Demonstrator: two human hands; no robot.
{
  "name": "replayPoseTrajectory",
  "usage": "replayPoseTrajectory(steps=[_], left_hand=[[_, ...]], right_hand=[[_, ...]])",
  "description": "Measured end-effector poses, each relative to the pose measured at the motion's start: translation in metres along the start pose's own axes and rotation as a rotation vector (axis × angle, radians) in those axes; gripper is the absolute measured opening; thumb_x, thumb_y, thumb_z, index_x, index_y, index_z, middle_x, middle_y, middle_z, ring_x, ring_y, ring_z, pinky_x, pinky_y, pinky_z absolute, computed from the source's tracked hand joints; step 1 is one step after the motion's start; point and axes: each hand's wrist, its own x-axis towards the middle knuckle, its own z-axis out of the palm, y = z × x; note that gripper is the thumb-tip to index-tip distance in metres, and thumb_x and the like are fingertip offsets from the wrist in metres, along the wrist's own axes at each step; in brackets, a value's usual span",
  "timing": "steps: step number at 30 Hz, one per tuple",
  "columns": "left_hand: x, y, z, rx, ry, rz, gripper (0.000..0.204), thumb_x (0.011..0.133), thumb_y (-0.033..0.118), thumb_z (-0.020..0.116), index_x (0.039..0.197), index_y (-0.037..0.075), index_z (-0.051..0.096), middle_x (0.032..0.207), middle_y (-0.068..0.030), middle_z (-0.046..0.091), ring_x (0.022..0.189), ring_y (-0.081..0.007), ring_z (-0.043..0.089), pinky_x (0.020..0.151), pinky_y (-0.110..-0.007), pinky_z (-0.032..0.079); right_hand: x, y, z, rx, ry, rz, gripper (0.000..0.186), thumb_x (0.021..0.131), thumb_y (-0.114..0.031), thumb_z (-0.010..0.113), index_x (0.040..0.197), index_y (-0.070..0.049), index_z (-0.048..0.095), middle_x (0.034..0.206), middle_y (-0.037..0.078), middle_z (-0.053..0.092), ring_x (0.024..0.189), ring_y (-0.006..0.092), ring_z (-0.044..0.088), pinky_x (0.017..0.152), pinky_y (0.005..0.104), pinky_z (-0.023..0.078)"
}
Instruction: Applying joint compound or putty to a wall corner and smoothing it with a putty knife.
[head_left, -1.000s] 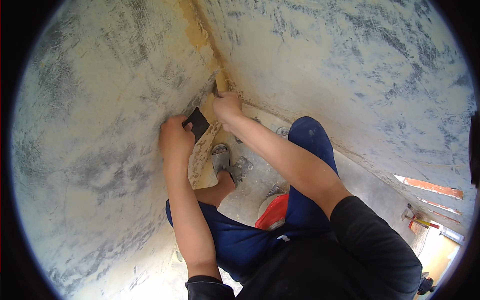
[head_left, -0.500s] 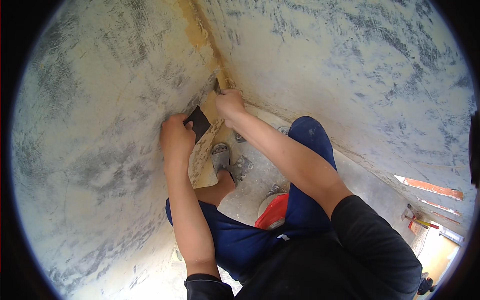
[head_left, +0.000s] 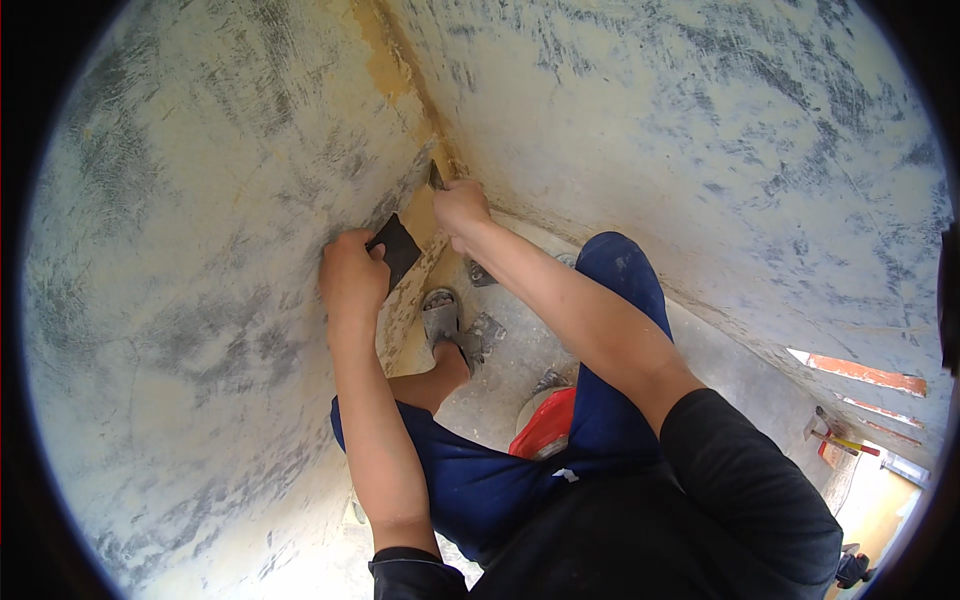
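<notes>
My left hand [head_left: 350, 275] is closed on a dark, flat, square plate [head_left: 397, 250], its thumb lying over one edge, close against the left wall [head_left: 215, 330]. Farther up, my right hand [head_left: 461, 212] grips a putty knife [head_left: 436, 176] whose small dark blade points at the wall corner [head_left: 425, 110]. The fingers hide most of its handle. Yellowish filler [head_left: 385, 62] shows along the corner above the blade, with a smooth tan patch between my two hands.
The right wall [head_left: 700, 160] is pale with dark smears. Below are my sandalled foot [head_left: 440, 312] on the grey floor [head_left: 490, 400] and a red object [head_left: 546, 425] between my legs. Brick-coloured gaps [head_left: 868, 374] and a yellow-handled tool [head_left: 845, 443] appear at the lower right.
The putty knife and my right hand have shifted very slightly at the corner. My left hand and the dark plate stay nearly where they were.
</notes>
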Motion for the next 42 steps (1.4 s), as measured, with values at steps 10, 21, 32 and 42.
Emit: replayPoseTrajectory(steps=[10,21,32,42], left_hand=[[0.002,-0.004,0.001,0.005,-0.026,-0.006,0.026,0.087,0.007,0.075,0.112,-0.002,0.076,0.104,-0.0274,0.074,0.102,-0.0437,0.072,0.090,-0.046,0.055],[0.001,-0.001,0.004,-0.006,0.004,-0.005,0.027,0.086,0.008,0.076,0.111,-0.002,0.076,0.102,-0.0272,0.074,0.101,-0.0433,0.072,0.089,-0.046,0.055],[0.002,0.006,0.006,0.006,-0.013,0.004,0.023,0.088,0.008,0.075,0.109,0.001,0.078,0.103,-0.0257,0.074,0.101,-0.0426,0.072,0.089,-0.047,0.056],[0.004,0.004,0.007,0.004,-0.002,0.011,0.023,0.087,0.007,0.075,0.108,0.000,0.077,0.098,-0.0269,0.074,0.097,-0.0435,0.072,0.087,-0.047,0.055]], right_hand=[[-0.026,-0.017,-0.006,0.060,-0.026,0.037,0.042,0.091,-0.002,0.054,0.129,0.007,0.068,0.112,0.021,0.074,0.097,0.0263,0.071,0.080,0.0376,0.054],[-0.031,-0.021,-0.011,-0.093,-0.001,-0.043,0.048,0.092,-0.007,0.056,0.138,0.005,0.063,0.132,0.025,0.069,0.122,0.0323,0.067,0.098,0.0357,0.052],[0.015,0.000,0.002,-0.082,0.113,-0.005,0.028,0.091,-0.012,0.063,0.113,0.002,0.075,0.119,0.028,0.072,0.112,0.0396,0.071,0.091,0.0422,0.056],[0.013,0.013,0.016,-0.062,0.141,-0.135,0.025,0.088,-0.004,0.055,0.101,0.006,0.074,0.086,0.017,0.073,0.075,0.0250,0.069,0.065,0.0405,0.051]])
